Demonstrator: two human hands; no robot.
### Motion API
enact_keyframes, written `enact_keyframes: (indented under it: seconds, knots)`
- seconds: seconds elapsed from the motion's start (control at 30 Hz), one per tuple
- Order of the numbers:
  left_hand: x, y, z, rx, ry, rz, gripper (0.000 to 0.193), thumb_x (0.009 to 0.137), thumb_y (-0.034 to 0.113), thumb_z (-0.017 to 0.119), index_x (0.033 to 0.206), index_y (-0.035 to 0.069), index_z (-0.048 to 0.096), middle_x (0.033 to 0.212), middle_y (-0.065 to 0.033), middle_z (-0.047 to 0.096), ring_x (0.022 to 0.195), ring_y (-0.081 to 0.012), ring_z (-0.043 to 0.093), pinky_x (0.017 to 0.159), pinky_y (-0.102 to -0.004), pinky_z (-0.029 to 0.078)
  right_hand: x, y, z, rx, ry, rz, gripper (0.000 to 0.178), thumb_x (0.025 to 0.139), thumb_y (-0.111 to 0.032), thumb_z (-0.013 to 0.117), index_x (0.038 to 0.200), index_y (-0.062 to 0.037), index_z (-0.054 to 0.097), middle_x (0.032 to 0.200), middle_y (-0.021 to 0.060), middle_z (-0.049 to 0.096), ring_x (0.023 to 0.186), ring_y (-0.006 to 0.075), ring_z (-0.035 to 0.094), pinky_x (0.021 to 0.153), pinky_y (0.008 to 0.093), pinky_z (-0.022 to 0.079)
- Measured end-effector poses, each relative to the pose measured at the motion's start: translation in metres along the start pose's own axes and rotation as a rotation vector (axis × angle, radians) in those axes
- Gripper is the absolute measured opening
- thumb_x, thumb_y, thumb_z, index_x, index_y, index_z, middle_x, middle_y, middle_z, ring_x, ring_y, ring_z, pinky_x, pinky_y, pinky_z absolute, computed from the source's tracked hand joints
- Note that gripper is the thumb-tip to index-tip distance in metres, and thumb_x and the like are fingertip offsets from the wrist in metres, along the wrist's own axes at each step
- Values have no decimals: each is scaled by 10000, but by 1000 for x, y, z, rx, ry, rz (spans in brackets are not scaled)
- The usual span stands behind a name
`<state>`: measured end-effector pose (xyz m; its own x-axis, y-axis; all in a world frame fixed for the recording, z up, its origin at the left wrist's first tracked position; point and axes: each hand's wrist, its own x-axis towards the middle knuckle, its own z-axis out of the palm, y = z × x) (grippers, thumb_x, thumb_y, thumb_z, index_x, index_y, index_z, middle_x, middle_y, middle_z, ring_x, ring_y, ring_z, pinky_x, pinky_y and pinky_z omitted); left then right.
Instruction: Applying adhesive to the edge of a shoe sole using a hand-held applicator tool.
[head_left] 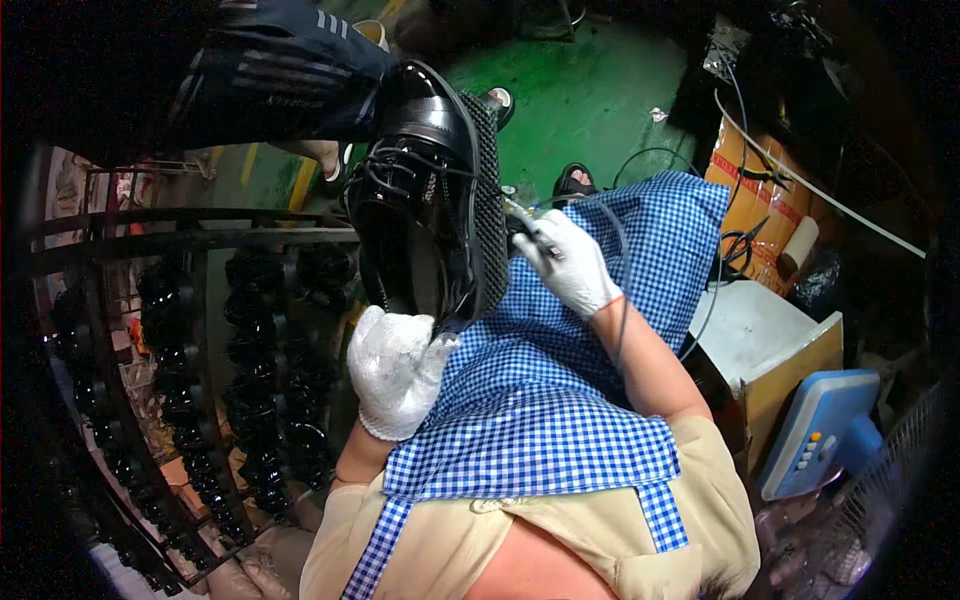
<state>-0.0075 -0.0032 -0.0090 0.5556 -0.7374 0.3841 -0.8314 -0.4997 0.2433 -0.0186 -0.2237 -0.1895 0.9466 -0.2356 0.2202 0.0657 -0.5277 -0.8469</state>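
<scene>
A glossy black lace-up shoe (430,165) with a thick textured sole is held up in front of me, toe pointing away. My left hand (395,372), in a white glove, grips it at the heel, fingers closed. My right hand (572,262), also gloved, is closed round a slim pen-like tool (526,222) with a thin grey cord or hose running back along my forearm. The tool's tip is close to the outer side of the sole; whether it touches cannot be made out. A blue checked apron (530,440) covers my lap below the shoe.
To the left stands a dark rack (200,238) full of glossy black shoes. Another person's dark trouser leg (290,75) reaches in beside the shoe. At right are a cardboard box (800,355), scissors (742,248), pliers (765,172) and a blue device with buttons (820,430).
</scene>
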Motion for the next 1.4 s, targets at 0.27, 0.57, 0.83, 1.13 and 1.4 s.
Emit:
enact_keyframes:
  seconds: [0.27, 0.57, 0.83, 1.13, 1.4]
  knots:
    - [-7, 4, -11, -137, 53, -73, 391, 732, 89, 894, 1083, 105, 724, 1015, -93, 658, 872, -276, 648, 755, -380, 551, -23, -41, -72, 559, -42, 108, 179, 1003, -161, 662, 1113, -21, 658, 883, 108, 570, 784, 255, 564, 713, 370, 466]
    - [-24, -10, -17, -40, 83, 7, 489, 553, 30, 905, 1000, 200, 801, 1074, -42, 659, 975, -281, 656, 809, -383, 554, -6, -49, -54, 496, 64, -17, 158, 1000, -148, 691, 1086, -24, 644, 848, 100, 548, 725, 230, 537, 654, 347, 447]
    - [-23, -9, -15, -95, 64, -25, 491, 551, 41, 917, 991, 232, 810, 1051, -18, 643, 972, -264, 647, 805, -372, 548, -3, -57, -47, 581, 94, 21, 181, 992, -136, 708, 1116, -16, 656, 824, 94, 551, 693, 215, 524, 631, 342, 448]
    - [-22, -11, -13, -113, 51, -35, 493, 573, 17, 910, 1000, 241, 809, 1064, -10, 639, 986, -256, 642, 811, -359, 552, -9, -64, -44, 512, 120, 8, 135, 983, -140, 719, 999, -29, 646, 797, 100, 550, 668, 218, 534, 616, 350, 451]
    - [-14, -9, -21, -112, -68, -36, 470, 621, -33, 880, 1043, 149, 779, 1082, -58, 673, 983, -290, 677, 816, -375, 575, -29, -67, -56, 476, -6, 27, 151, 965, -179, 737, 1007, -50, 671, 780, 111, 558, 645, 269, 573, 597, 369, 465]
